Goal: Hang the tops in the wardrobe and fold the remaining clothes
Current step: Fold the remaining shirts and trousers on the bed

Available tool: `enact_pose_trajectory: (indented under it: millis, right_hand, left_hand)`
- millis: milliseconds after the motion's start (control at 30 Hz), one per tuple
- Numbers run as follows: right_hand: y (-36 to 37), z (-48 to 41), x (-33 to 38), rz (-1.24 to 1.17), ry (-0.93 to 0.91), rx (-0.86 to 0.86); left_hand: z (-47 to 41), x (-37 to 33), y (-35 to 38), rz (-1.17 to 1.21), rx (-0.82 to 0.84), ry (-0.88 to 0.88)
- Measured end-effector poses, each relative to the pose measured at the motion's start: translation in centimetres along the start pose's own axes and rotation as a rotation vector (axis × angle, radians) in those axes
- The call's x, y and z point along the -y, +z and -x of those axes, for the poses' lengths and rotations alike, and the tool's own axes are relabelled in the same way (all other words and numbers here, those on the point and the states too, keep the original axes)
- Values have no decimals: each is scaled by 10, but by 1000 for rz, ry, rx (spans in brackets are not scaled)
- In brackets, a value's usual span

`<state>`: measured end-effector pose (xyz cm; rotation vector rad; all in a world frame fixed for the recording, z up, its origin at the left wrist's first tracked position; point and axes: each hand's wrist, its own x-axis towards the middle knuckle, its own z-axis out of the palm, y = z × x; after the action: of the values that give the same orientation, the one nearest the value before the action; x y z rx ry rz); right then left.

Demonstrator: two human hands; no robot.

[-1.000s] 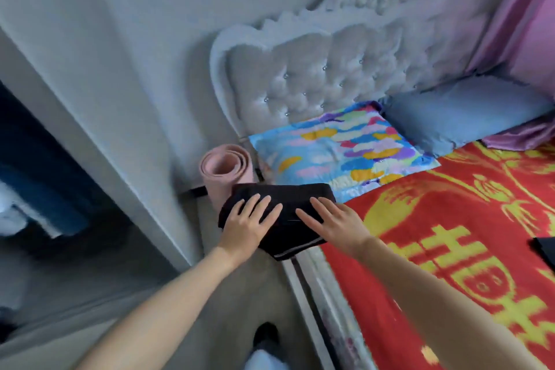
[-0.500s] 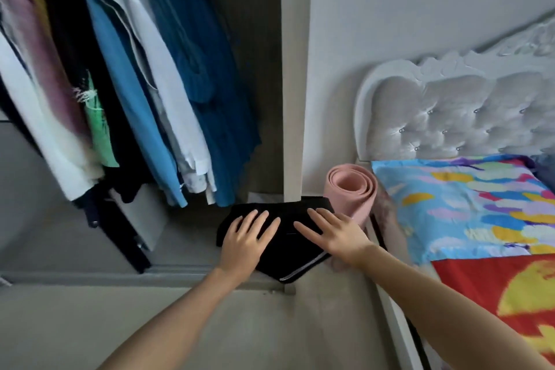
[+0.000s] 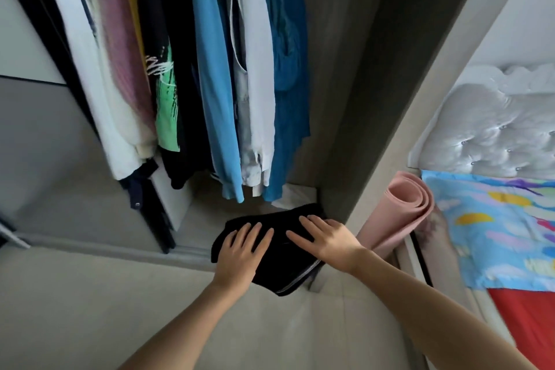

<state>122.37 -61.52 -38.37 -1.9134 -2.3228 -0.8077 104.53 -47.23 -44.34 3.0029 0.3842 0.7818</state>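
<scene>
**Flat palms on folded black garment (image 3: 285,264) at wardrobe (image 3: 348,99) mouth**

At left, inside the wardrobe, a row of hanging tops (image 3: 210,75): white, pink, black, blue. Below them, left hand (image 3: 240,252) flat on the folded black garment, fingers straight and spread. Right hand (image 3: 327,240) likewise flat on its right half, gripping nothing. Just right, a rolled pink mat (image 3: 402,213), then a patterned pillow (image 3: 495,228).

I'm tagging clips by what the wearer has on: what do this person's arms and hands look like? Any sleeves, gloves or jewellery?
The left forearm and the right forearm are bare as far as the picture's edge; no sleeve shows. The left hand and the right hand are ungloved. No watch or bracelet sits on either wrist, and no ring shows on the fingers.
</scene>
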Motion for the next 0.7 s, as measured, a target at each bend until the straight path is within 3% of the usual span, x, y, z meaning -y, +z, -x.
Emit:
enact_pose_trajectory:
  millis: [267, 433, 533, 700]
  right_hand:
    - [95, 27, -23, -48, 207, 126]
    - [164, 32, -39, -151, 351, 321]
    - [238, 35, -54, -185, 393, 395]
    - [379, 54, -58, -168, 447, 454]
  left_hand:
    - [-46, 28, 96, 44, 224, 79]
    - [-75, 51, 167, 48, 363, 114]
    - [-93, 73, 240, 17, 327, 157]
    - [-99, 114, 379, 77, 430, 233]
